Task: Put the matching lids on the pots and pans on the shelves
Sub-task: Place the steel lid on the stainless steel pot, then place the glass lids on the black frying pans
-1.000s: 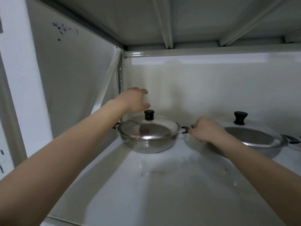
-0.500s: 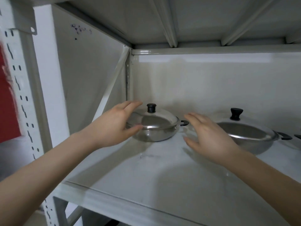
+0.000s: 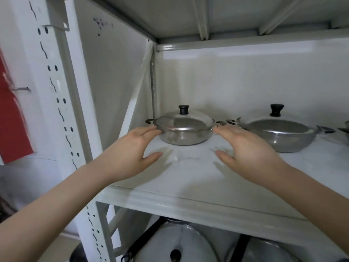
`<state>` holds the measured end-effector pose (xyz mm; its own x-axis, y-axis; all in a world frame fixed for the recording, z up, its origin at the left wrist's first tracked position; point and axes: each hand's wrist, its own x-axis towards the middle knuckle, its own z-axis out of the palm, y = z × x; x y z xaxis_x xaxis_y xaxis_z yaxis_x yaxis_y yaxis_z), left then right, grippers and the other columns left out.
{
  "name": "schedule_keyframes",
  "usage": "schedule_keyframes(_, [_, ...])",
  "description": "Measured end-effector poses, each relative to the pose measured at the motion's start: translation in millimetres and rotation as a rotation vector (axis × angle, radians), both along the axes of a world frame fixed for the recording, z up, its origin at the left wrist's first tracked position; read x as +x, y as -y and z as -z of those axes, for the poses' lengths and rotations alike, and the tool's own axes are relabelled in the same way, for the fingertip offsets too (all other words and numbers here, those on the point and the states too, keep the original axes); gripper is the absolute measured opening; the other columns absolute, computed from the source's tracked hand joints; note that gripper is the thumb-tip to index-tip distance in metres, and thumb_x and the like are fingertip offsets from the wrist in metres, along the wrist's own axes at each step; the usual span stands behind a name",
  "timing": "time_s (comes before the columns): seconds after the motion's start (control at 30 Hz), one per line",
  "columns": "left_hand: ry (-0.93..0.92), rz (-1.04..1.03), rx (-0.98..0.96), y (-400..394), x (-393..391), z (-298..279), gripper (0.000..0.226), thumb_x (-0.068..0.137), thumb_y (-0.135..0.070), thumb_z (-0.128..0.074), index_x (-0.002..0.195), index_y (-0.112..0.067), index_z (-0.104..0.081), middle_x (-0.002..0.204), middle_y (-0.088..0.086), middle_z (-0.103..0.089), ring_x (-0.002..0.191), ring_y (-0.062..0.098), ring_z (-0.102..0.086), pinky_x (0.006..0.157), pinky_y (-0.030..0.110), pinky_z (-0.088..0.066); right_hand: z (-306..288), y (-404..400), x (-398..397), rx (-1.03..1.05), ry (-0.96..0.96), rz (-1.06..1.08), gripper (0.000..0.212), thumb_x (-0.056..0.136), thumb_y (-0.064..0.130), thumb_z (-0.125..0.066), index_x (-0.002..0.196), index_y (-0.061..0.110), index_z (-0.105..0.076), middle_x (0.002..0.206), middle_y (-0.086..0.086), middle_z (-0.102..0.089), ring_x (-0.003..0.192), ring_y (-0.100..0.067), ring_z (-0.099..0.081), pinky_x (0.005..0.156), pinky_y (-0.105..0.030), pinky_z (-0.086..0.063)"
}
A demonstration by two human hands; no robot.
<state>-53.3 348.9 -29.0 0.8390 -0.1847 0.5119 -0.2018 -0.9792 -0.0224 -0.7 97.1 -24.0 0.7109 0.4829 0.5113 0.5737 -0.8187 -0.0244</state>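
The white metal shelf (image 3: 188, 178) took up most of the view, and the bigger steel pot (image 3: 283, 137) sat toward its back right with a domed lid (image 3: 272, 122) already on, black knob on top, while underneath on the lower level you could just make out 2 large grey lids (image 3: 181, 242) with black handles. The smaller pot (image 3: 184, 136) was back left on the shelf, its own lid (image 3: 184, 121) seated flat on the rim. Both hands were spread open and holding nothing, left hand (image 3: 130, 154) with fingertips right at the small pot's left side, right hand (image 3: 245, 148) just off its right side.
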Motion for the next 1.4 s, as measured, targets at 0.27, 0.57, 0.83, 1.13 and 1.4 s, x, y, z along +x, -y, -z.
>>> schedule_keyframes(0.27, [-0.012, 0.089, -0.004, -14.5, -59.1, 19.9, 0.059, 0.089, -0.042, -0.053, 0.142, -0.02, -0.037, 0.149, -0.003, -0.039, 0.137, 0.014, -0.036, 0.108, 0.019, -0.025, 22.5, -16.4, -87.6, 0.096, -0.005, 0.071, 0.055, 0.088, 0.034, -0.055, 0.14, 0.026, -0.038, 0.145, 0.008, -0.044, 0.133, -0.013, -0.039, 0.107, -0.027, -0.03])
schedule_keyframes(0.57, [-0.045, 0.161, -0.05, -25.4, -110.1, 56.2, 0.059, 0.089, -0.041, -0.053, 0.142, -0.024, -0.035, 0.148, -0.008, -0.038, 0.136, 0.009, -0.034, 0.103, 0.014, -0.021, 61.6, -24.3, -149.7, 0.096, -0.016, 0.099, 0.056, 0.088, 0.035, -0.057, 0.14, 0.027, -0.039, 0.147, 0.008, -0.041, 0.135, -0.01, -0.036, 0.109, -0.024, -0.027])
schedule_keyframes(0.83, [-0.055, 0.129, -0.1, -40.4, -134.8, 103.8, 0.053, 0.083, -0.056, -0.041, 0.125, -0.025, -0.051, 0.12, -0.009, -0.054, 0.11, 0.008, -0.05, 0.091, 0.017, -0.037, 113.2, -32.7, -162.5, 0.087, -0.063, 0.074, 0.051, 0.086, 0.03, -0.062, 0.133, 0.016, -0.05, 0.139, 0.0, -0.051, 0.129, -0.018, -0.045, 0.1, -0.02, -0.023])
schedule_keyframes(1.13, [-0.085, 0.064, -0.162, -37.5, -127.7, 208.7, 0.052, 0.087, -0.039, -0.058, 0.135, -0.023, -0.045, 0.134, -0.007, -0.051, 0.122, 0.013, -0.048, 0.094, 0.015, -0.03, 223.0, -36.1, -138.7, 0.089, -0.04, 0.006, 0.049, 0.075, 0.021, -0.075, 0.119, 0.005, -0.061, 0.12, -0.011, -0.065, 0.111, -0.029, -0.061, 0.095, -0.037, -0.044])
schedule_keyframes(1.4, [-0.148, -0.023, -0.172, -47.9, -79.7, 296.4, 0.055, 0.089, -0.038, -0.055, 0.139, -0.019, -0.039, 0.135, -0.001, -0.05, 0.12, 0.019, -0.05, 0.098, 0.026, -0.037, 310.1, -54.7, -109.3, 0.005, -0.175, 0.016, 0.056, 0.089, 0.038, -0.052, 0.14, 0.021, -0.037, 0.146, 0.005, -0.039, 0.135, -0.013, -0.034, 0.11, -0.026, -0.028])
